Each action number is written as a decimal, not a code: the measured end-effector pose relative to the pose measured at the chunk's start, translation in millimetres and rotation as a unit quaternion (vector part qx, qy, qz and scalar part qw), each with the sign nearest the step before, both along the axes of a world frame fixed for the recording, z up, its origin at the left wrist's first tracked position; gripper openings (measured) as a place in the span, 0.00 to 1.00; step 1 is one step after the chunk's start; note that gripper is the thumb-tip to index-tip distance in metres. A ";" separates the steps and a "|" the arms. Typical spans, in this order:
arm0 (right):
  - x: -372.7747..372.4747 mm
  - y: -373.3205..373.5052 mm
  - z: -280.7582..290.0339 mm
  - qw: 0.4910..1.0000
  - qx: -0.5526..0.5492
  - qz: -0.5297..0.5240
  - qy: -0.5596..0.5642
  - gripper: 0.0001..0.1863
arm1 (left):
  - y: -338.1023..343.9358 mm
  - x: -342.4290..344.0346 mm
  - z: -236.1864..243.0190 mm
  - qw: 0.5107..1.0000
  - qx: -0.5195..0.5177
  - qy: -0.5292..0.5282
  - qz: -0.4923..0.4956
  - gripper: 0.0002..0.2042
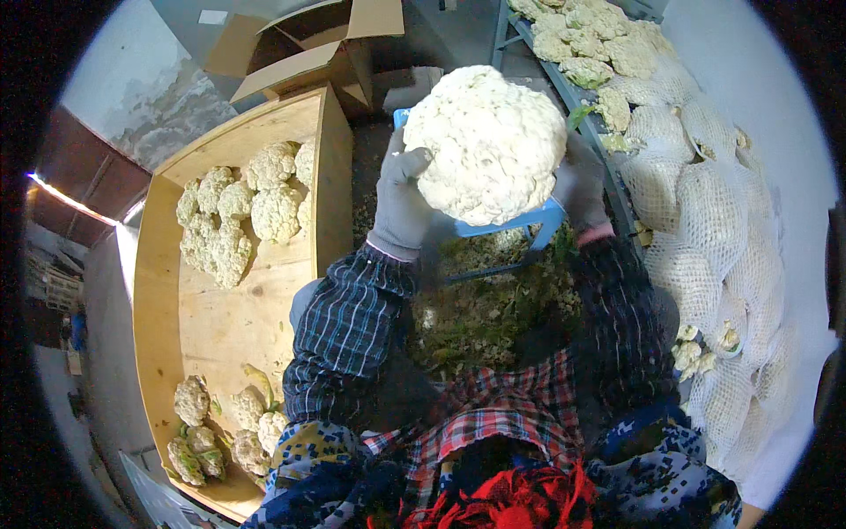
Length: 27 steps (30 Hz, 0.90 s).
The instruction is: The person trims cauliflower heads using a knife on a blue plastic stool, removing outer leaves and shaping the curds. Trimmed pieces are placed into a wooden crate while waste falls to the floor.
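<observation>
A large white cauliflower head is held up in front of me, between both of my gloved hands. My left hand grips its left side, with the thumb pressed along it. My right hand holds it from the right, its fingers partly hidden behind the head. Just below the cauliflower is a blue plastic stool. Bits of leaves and trimmings lie on the dark floor under it.
On my left stands a plywood bin with several cauliflowers in two groups. An open cardboard box lies beyond it. Along my right, a metal rack holds cauliflowers, many wrapped in white mesh sleeves, beside a pale wall.
</observation>
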State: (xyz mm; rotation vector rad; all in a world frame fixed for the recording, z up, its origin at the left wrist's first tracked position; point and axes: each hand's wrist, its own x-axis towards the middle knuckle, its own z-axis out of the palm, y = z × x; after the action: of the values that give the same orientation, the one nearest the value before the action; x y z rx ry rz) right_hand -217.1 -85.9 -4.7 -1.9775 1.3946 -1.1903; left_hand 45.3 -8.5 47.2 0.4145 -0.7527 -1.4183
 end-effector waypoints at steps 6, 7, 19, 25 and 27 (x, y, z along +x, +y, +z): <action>26.3 89.8 36.5 0.777 0.200 0.241 -0.546 0.38 | 13.8 15.3 28.3 0.922 -0.203 -0.316 0.095 0.54; 24.8 94.9 41.8 0.734 0.235 0.252 -0.585 0.38 | 14.4 18.5 30.4 0.911 -0.223 -0.334 0.094 0.54; 23.8 125.0 115.2 0.922 0.081 0.155 -0.345 0.48 | 6.7 11.6 12.7 0.963 -0.163 -0.210 0.040 0.44; 33.6 131.7 150.7 0.975 -0.108 0.066 -0.184 0.42 | 7.7 3.3 -10.0 0.971 0.204 0.122 0.015 0.32; 40.6 138.8 145.6 0.981 -0.183 -0.004 -0.068 0.39 | 8.7 -3.5 -13.8 0.924 0.335 0.185 -0.014 0.31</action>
State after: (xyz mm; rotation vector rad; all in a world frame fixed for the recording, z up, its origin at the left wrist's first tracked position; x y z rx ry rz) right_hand -176.5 52.9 140.9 -2.0783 1.1799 -1.6511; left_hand 41.9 0.2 33.4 0.6350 0.0560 -1.7002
